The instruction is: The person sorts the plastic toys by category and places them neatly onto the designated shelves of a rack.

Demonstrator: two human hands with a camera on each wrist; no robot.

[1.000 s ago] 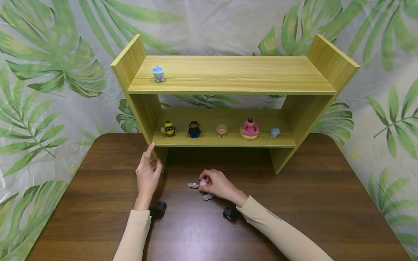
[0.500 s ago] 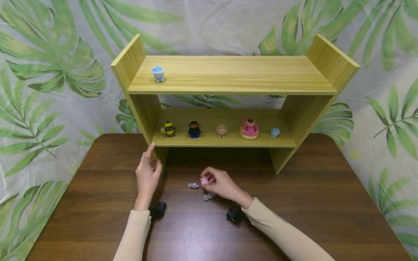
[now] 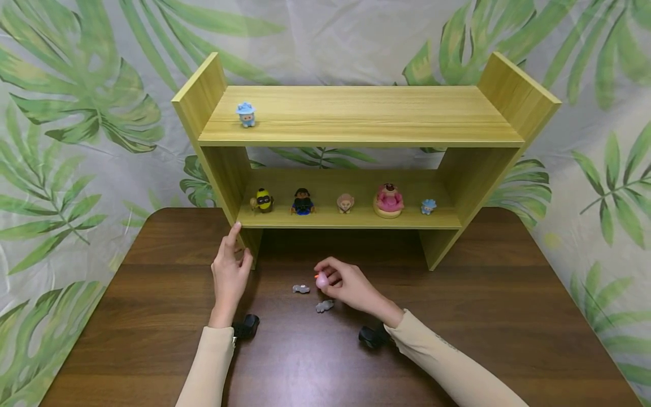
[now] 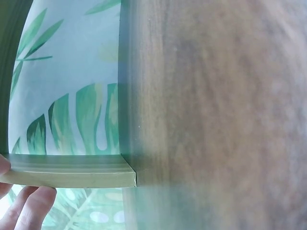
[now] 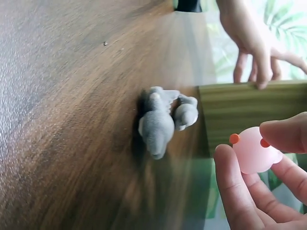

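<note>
My right hand (image 3: pixel 351 285) pinches a small round pink toy figure (image 5: pixel 256 155) between thumb and fingertips, close over the table. Two orange nubs show on the toy's side in the right wrist view. Beside it, two grey animal figurines lie on the tabletop: one grey figurine (image 3: pixel 301 289) to the left, the other grey figurine (image 3: pixel 324 306) nearer the front. At the lower left of the wooden shelf (image 3: pixel 351 141), my left hand (image 3: pixel 231 277) grips the side panel (image 4: pixel 72 178), thumb on one face and fingers on the other.
On the middle board stand several figures, among them a yellow-and-black figure (image 3: pixel 263 201), a dark-haired figure (image 3: pixel 303 202), a pink bear (image 3: pixel 389 200) and a small blue figure (image 3: pixel 428 207). A blue-hatted figure (image 3: pixel 246 115) stands on the top board. The brown table (image 3: pixel 483 316) extends around the shelf.
My right hand has drawn slightly to the right with the pink toy, away from the left grey figurine. The toy's orange part has come into sight. My left hand stays put.
</note>
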